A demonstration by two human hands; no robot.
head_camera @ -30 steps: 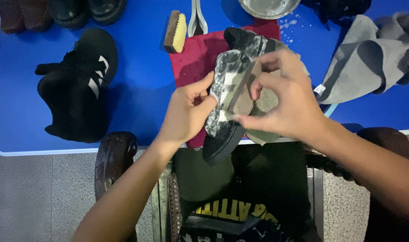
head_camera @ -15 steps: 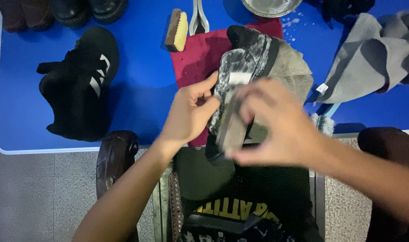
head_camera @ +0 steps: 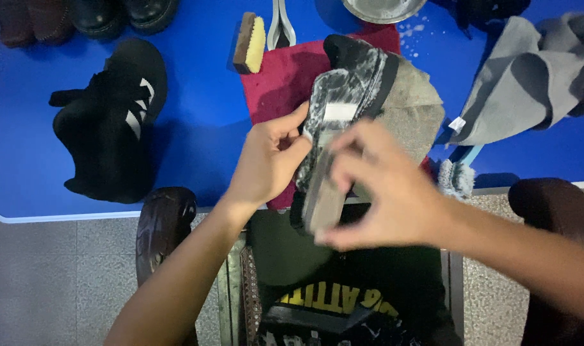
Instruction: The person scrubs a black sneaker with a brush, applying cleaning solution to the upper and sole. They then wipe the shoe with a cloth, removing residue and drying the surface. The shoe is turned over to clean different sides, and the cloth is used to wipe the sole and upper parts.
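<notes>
My left hand (head_camera: 269, 160) grips a black shoe (head_camera: 349, 77) covered in white foam, holding it sole-side toward me above the table edge. My right hand (head_camera: 381, 192), blurred by motion, holds a grey-brown cloth (head_camera: 324, 202) pressed against the shoe's near end. More of that cloth (head_camera: 413, 102) hangs behind the shoe on the right. Under both lies a dark red towel (head_camera: 282, 77) on the blue table (head_camera: 202, 128).
The matching black shoe with white stripes (head_camera: 109, 125) rests at the left. A wooden brush (head_camera: 249, 43), a metal tool (head_camera: 280, 22) and a metal bowl (head_camera: 381, 8) sit at the back. A grey cloth (head_camera: 529, 83) lies right, a small brush (head_camera: 456, 176) beside it. Dark chair arms (head_camera: 165, 221) flank me.
My right hand has slid down the shoe from its middle toward the near end, dragging the cloth with it. The left hand keeps its grip.
</notes>
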